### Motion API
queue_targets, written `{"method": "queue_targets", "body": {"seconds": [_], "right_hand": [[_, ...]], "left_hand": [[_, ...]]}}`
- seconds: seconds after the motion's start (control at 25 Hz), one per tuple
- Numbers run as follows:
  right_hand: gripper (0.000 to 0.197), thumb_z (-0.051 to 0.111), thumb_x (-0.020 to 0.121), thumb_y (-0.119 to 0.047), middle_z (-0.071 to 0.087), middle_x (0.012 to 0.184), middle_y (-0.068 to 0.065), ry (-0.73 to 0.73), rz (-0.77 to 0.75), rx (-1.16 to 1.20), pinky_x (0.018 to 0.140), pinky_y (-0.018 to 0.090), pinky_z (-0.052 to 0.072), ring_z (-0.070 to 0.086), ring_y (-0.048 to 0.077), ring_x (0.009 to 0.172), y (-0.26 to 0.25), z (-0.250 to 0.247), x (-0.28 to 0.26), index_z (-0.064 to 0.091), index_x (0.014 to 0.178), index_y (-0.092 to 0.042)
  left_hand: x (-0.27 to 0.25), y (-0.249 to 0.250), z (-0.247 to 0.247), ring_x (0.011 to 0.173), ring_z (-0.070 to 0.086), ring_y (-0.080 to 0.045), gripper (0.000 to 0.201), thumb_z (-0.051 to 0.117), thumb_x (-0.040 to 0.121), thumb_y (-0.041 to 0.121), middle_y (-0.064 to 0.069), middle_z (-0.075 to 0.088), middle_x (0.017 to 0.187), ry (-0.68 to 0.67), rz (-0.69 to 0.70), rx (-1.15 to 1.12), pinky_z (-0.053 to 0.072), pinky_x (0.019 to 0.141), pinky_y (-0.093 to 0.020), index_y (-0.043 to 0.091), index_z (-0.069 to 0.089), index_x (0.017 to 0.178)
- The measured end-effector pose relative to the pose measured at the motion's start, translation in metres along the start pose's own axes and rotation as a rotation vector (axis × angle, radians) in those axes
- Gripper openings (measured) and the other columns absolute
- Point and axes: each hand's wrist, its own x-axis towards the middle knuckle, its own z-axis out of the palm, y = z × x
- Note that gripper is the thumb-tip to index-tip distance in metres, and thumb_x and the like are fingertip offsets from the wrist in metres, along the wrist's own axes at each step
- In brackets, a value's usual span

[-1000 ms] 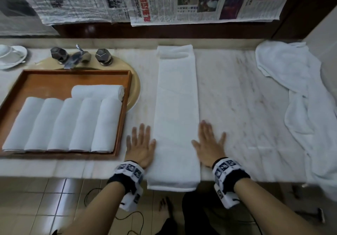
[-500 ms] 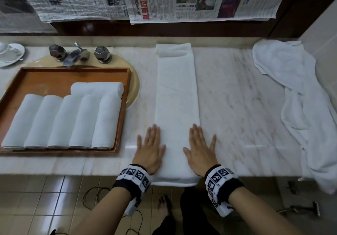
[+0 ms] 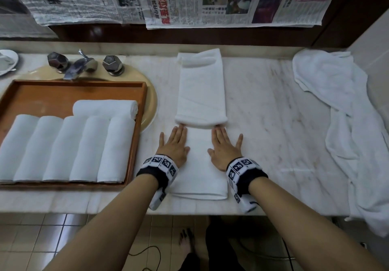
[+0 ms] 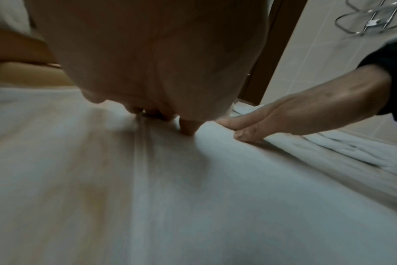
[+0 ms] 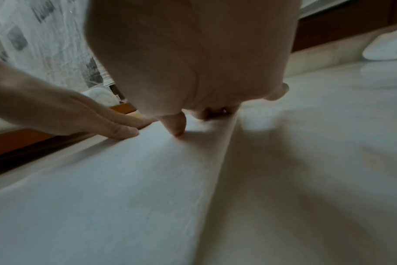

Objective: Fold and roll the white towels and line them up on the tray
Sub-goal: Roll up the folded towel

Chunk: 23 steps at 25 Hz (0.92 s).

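Pale marble worktop (image 3: 273, 123) is carrying a long folded white towel (image 3: 200, 165) at centre frame, a raised fold crossing its middle. Both the left hand (image 3: 173, 144) and the right hand (image 3: 224, 147) are lying flat and spread on it (fingertips at the fold). At left, a brown wooden tray (image 3: 139, 127) is holding six rolled white towels (image 3: 69, 146).

The folded towel (image 3: 201, 93) lies lengthwise on the bench (image 3: 273, 123) before me, my left hand (image 3: 174, 144) and right hand (image 3: 224, 147) flat on its near half. Left of it, the tray (image 3: 80, 87) holds five rolled towels (image 3: 63, 148) side by side, a sixth roll (image 3: 105, 107) crosswise behind them. The tap (image 3: 80, 66) stands behind the tray. A loose towel (image 3: 341, 110) lies at far right.
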Motion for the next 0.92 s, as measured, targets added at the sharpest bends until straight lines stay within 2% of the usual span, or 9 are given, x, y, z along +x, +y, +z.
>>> {"method": "queue_targets", "body": {"seconds": [0.08,0.2,0.36,0.4,0.52,0.6,0.76,0.84,0.92], "right_hand": [[0.067,0.024,0.103,-0.037,-0.024,0.159,-0.001,0.012,-0.05,-0.032,0.109,0.067,-0.014,-0.021,0.015,0.146,-0.009,0.002,-0.008,-0.015,0.152,-0.013],[0.066,0.019,0.103,-0.043,-0.036,0.152,-0.007,-0.003,-0.155,-0.105,0.11,0.066,-0.01,-0.026,0.012,0.144,-0.005,0.032,-0.032,-0.017,0.152,-0.018],[0.067,0.012,0.101,-0.049,-0.039,0.15,-0.007,-0.023,0.163,0.046,0.109,0.067,-0.014,-0.03,0.015,0.142,0.037,0.034,-0.036,-0.024,0.149,-0.018],[0.068,0.012,0.101,-0.049,-0.037,0.152,-0.006,-0.001,0.193,0.074,0.11,0.066,-0.015,-0.03,0.015,0.143,0.036,0.031,-0.036,-0.023,0.149,-0.017],[0.067,0.017,0.102,-0.046,-0.033,0.155,-0.006,0.087,-0.014,0.08,0.111,0.062,-0.016,-0.029,0.014,0.143,-0.003,0.043,-0.049,-0.019,0.151,-0.018],[0.066,0.01,0.1,-0.05,-0.034,0.154,-0.008,0.097,-0.123,0.017,0.112,0.063,-0.014,-0.03,0.012,0.142,-0.016,0.065,-0.058,-0.018,0.152,-0.02],[0.078,-0.014,0.082,-0.06,-0.035,0.153,-0.01,0.175,-0.057,-0.063,0.11,0.064,-0.015,-0.031,0.01,0.141,0.014,0.083,-0.065,-0.02,0.15,-0.024],[0.08,-0.015,0.08,-0.06,-0.035,0.154,-0.009,0.185,-0.055,-0.075,0.111,0.064,-0.015,-0.03,0.011,0.142,0.018,0.083,-0.065,-0.019,0.151,-0.022],[0.074,-0.004,0.09,-0.058,-0.03,0.156,-0.007,0.185,-0.062,-0.082,0.11,0.064,-0.017,-0.028,0.013,0.143,0.015,0.079,-0.068,-0.015,0.152,-0.02]], "left_hand": [[-0.003,0.014,-0.003,0.147,-0.018,-0.017,0.065,0.022,0.104,0.033,-0.002,-0.023,0.159,0.012,-0.007,0.0,-0.012,0.117,-0.051,0.012,-0.016,0.152],[-0.033,0.017,0.029,0.146,-0.023,-0.016,0.063,0.018,0.104,0.038,0.005,-0.033,0.153,0.054,0.117,0.038,-0.013,0.117,-0.05,0.019,-0.019,0.151],[-0.052,-0.031,0.04,0.139,-0.036,-0.018,0.063,0.011,0.103,0.045,0.005,-0.038,0.152,0.02,-0.138,-0.114,-0.017,0.114,-0.054,0.022,-0.024,0.149],[-0.052,-0.031,0.038,0.139,-0.036,-0.019,0.063,0.011,0.103,0.044,0.003,-0.037,0.153,0.031,-0.147,-0.127,-0.017,0.115,-0.054,0.021,-0.024,0.149],[-0.058,0.006,0.048,0.141,-0.031,-0.016,0.061,0.01,0.103,0.044,0.004,-0.032,0.155,0.13,0.066,-0.125,-0.015,0.117,-0.049,0.02,-0.021,0.15],[-0.062,0.02,0.07,0.142,-0.031,-0.015,0.061,0.002,0.1,0.049,0.006,-0.03,0.156,0.172,0.152,-0.077,-0.013,0.118,-0.048,0.024,-0.02,0.151],[-0.066,-0.004,0.086,0.143,-0.028,-0.012,0.069,-0.012,0.09,0.056,0.008,-0.028,0.157,0.25,0.098,-0.04,-0.016,0.118,-0.045,0.026,-0.019,0.152],[-0.067,-0.005,0.084,0.144,-0.027,-0.012,0.07,-0.009,0.09,0.054,0.008,-0.029,0.156,0.251,0.075,-0.07,-0.016,0.118,-0.045,0.022,-0.019,0.151],[-0.07,0.001,0.082,0.146,-0.023,-0.015,0.068,0.002,0.096,0.051,0.006,-0.025,0.158,0.246,0.056,-0.095,-0.013,0.118,-0.047,0.019,-0.015,0.153]]}}
